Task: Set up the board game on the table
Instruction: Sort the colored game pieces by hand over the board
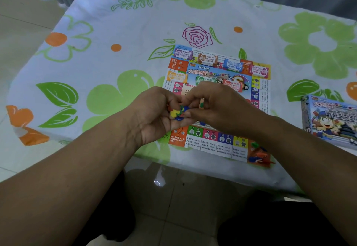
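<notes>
Squarely laid, the board (216,141) lies flat while both hands' fingers (195,98) pinch small pieces (178,112).

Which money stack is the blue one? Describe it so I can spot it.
Start at the game board on the floral tablecloth. Along the board's far edge lies a row of play-money stacks; the blue stack is third from the left there, between a brown stack and a pink one. It is the only blue stack.

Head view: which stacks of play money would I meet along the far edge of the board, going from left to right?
Purple stack → brown stack → blue stack → pink stack. All four lie on the board.
</notes>
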Available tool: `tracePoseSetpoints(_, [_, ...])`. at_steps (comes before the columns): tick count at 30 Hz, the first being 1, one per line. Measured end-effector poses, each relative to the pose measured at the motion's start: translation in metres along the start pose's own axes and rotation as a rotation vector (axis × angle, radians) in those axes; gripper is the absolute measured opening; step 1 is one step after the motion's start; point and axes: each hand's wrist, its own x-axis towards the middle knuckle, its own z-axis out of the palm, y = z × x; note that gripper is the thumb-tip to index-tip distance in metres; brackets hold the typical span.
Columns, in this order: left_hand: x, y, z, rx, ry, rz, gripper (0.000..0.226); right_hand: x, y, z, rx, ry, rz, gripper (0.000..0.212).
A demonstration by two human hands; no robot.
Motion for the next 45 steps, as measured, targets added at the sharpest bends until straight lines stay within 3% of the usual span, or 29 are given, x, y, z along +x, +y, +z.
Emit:
tracePoseSetpoints(20, [-0.002, 0.002, 0.001, 0.004, 0.043, 0.010, 0.032, -0.001, 0.002, -0.015, 0.300, -0.027, 0.305, 0.007])
tracePoseSetpoints(25, [0.000, 0.002, -0.003, -0.027, 0.105, 0.056, 0.031, 0.002, 0.005, -0.015, 0.231, 0.019, 0.309, 0.003])
tracePoseSetpoints(31, [-0.001, 0.003, -0.006, -0.050, 0.133, 0.072, 0.027, 0.000, 0.016, -0.011, -0.035, -0.209, 0.358, 0.011])
tracePoseSetpoints(35, [-0.002, 0.002, -0.004, -0.033, 0.126, 0.067, 0.031, -0.002, 0.016, -0.008, -0.139, -0.252, 0.333, 0.009])
tracePoseSetpoints(39, [-0.001, 0.001, -0.003, -0.007, 0.123, 0.056, 0.033, -0.002, 0.015, -0.009, -0.163, -0.154, 0.308, 0.007])
tracePoseSetpoints(43, [-0.001, 0.001, -0.004, -0.001, 0.100, 0.047, 0.033, 0.001, 0.006, -0.007, 0.022, 0.061, 0.134, 0.007])
tracePoseSetpoints(45, [-0.001, 0.000, -0.004, -0.001, 0.080, 0.042, 0.033, 0.003, 0.004, -0.002, 0.090, 0.065, 0.079, 0.006])
